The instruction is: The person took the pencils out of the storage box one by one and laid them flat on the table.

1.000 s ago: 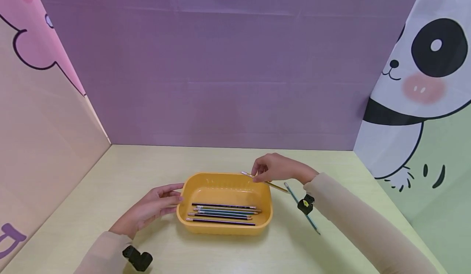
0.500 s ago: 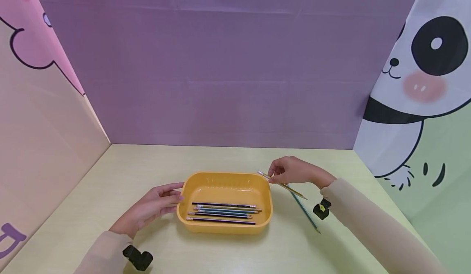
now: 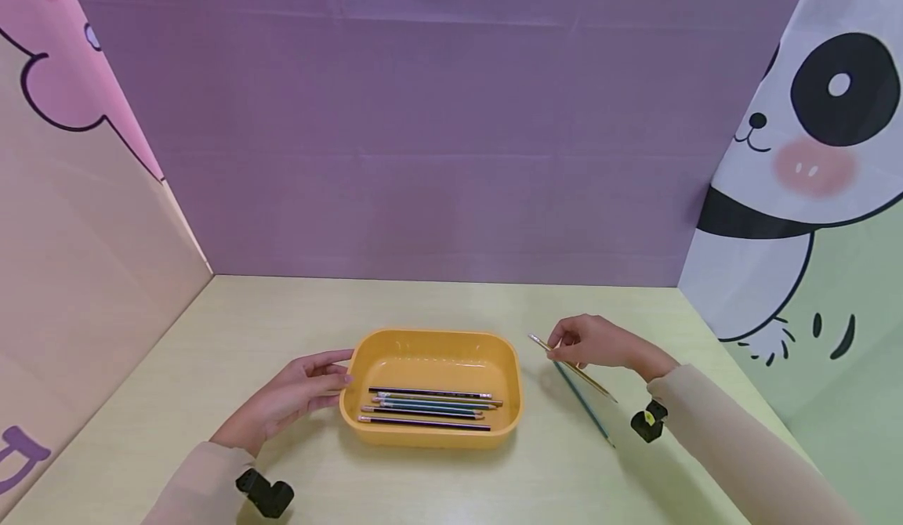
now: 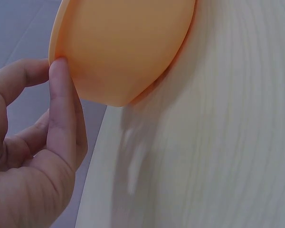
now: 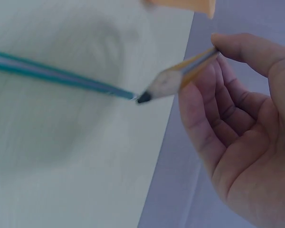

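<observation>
My left hand [image 3: 296,388] pinches the rim at the left end of a yellow plastic tray [image 3: 430,353]; its fingertips on that rim show close up in the left wrist view. Off the tray's right side, my right hand [image 3: 600,343] pinches a yellow pencil [image 3: 596,386], held slanting above the table with its eraser end up and to the left. The sharpened dark tip of this pencil [image 5: 168,81] faces the camera in the right wrist view. Beneath it, a teal pencil [image 3: 585,407] lies diagonally on the table. Several pencils [image 3: 426,425], black, teal and yellowish, lie side by side in the tray.
The pale wooden table [image 3: 451,486] runs back to a purple wall panel [image 3: 451,157]. A panda picture covers the right-hand panel [image 3: 762,274], and a pink cartoon marks the left panel [image 3: 85,274]. Each wrist wears a small black camera.
My right hand has moved right and toward me with the yellow pencil, from over the tray's right rim to above the teal pencil. My left hand and the tray have stayed put.
</observation>
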Action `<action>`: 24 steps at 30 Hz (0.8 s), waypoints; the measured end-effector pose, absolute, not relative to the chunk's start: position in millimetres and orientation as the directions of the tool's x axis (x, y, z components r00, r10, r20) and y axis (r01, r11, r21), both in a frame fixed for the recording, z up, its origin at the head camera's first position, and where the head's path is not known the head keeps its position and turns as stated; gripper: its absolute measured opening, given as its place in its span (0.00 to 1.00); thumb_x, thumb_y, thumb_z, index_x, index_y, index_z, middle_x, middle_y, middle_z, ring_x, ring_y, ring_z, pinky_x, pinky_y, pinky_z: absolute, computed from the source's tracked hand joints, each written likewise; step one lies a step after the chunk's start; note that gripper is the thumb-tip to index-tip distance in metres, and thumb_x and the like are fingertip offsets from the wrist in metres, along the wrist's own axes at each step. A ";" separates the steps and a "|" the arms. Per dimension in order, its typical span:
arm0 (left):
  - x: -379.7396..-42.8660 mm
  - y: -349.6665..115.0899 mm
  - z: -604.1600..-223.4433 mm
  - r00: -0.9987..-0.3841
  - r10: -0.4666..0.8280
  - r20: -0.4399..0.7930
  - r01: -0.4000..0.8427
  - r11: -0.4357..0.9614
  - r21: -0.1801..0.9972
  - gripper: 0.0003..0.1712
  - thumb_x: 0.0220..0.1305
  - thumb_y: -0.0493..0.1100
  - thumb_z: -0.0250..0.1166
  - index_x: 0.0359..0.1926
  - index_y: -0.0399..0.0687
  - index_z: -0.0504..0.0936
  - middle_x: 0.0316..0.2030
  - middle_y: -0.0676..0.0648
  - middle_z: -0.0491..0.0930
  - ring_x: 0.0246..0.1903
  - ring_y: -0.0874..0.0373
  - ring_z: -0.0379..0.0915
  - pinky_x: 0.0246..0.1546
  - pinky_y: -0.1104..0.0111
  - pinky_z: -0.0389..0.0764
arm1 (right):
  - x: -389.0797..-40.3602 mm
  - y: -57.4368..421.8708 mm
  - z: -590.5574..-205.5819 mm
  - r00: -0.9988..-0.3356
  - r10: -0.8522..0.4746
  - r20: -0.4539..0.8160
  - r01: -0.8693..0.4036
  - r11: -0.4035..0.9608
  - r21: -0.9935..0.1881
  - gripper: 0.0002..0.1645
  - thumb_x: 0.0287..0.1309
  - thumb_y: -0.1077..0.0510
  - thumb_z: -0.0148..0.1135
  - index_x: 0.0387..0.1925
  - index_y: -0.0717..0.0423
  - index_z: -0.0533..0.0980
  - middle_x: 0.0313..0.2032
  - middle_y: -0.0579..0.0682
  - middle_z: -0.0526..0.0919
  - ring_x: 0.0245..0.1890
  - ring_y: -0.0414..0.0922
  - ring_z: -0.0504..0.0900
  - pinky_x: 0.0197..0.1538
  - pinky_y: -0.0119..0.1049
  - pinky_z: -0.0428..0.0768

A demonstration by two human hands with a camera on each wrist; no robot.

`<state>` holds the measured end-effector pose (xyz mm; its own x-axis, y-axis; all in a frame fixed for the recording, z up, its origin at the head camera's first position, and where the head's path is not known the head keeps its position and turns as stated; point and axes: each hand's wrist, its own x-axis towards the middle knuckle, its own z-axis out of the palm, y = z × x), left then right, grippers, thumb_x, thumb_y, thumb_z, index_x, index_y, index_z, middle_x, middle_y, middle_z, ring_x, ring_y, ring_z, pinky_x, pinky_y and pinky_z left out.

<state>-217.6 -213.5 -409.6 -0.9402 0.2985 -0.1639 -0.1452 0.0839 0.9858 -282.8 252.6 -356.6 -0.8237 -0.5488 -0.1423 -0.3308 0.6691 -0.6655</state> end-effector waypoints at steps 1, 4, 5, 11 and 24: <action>-217.1 -213.2 -409.6 -0.940 0.298 -0.164 -0.146 0.083 0.986 0.40 0.67 0.38 0.67 0.72 0.27 0.59 0.46 0.42 0.74 0.43 0.57 0.78 0.46 0.67 0.84 | -282.4 255.2 -358.5 -0.826 -0.545 -0.143 -0.325 0.668 -0.669 0.08 0.65 0.56 0.65 0.39 0.57 0.79 0.24 0.51 0.80 0.25 0.45 0.77 0.34 0.41 0.81; -216.1 -212.6 -409.6 -0.940 0.300 -0.164 -0.146 0.081 0.986 0.40 0.67 0.38 0.67 0.72 0.27 0.59 0.46 0.43 0.74 0.43 0.57 0.78 0.46 0.67 0.84 | -281.4 262.7 -363.9 -0.839 -0.524 -0.147 -0.300 0.670 -0.679 0.08 0.65 0.57 0.66 0.39 0.59 0.79 0.25 0.53 0.81 0.25 0.46 0.77 0.34 0.40 0.82; -216.2 -212.7 -409.8 -0.940 0.301 -0.164 -0.146 0.080 0.986 0.40 0.67 0.38 0.67 0.72 0.27 0.59 0.46 0.43 0.74 0.43 0.57 0.78 0.46 0.67 0.84 | -281.3 264.9 -365.4 -0.844 -0.516 -0.149 -0.290 0.671 -0.682 0.08 0.65 0.57 0.66 0.39 0.59 0.79 0.25 0.54 0.81 0.25 0.46 0.78 0.34 0.40 0.82; -216.2 -211.9 -410.4 -0.941 0.296 -0.165 -0.151 0.070 0.986 0.40 0.67 0.36 0.66 0.73 0.27 0.58 0.46 0.43 0.75 0.42 0.58 0.79 0.45 0.68 0.84 | -278.8 272.3 -372.9 -0.883 -0.437 -0.170 -0.213 0.697 -0.685 0.10 0.65 0.56 0.66 0.41 0.60 0.79 0.26 0.51 0.80 0.27 0.46 0.78 0.35 0.39 0.83; -215.6 -212.0 -408.6 -0.939 0.301 -0.164 -0.147 0.077 0.986 0.40 0.67 0.37 0.67 0.72 0.26 0.58 0.45 0.43 0.74 0.43 0.58 0.78 0.47 0.67 0.84 | -271.6 282.9 -390.3 -0.912 -0.368 -0.181 -0.144 0.701 -0.699 0.12 0.64 0.57 0.66 0.41 0.64 0.79 0.26 0.48 0.78 0.26 0.43 0.77 0.32 0.38 0.82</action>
<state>-215.6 -212.0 -408.6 -0.9394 0.3013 -0.1637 -0.1470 0.0773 0.9861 -271.6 282.9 -390.3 -0.9118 -0.3682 -0.1815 -0.1440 0.7009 -0.6985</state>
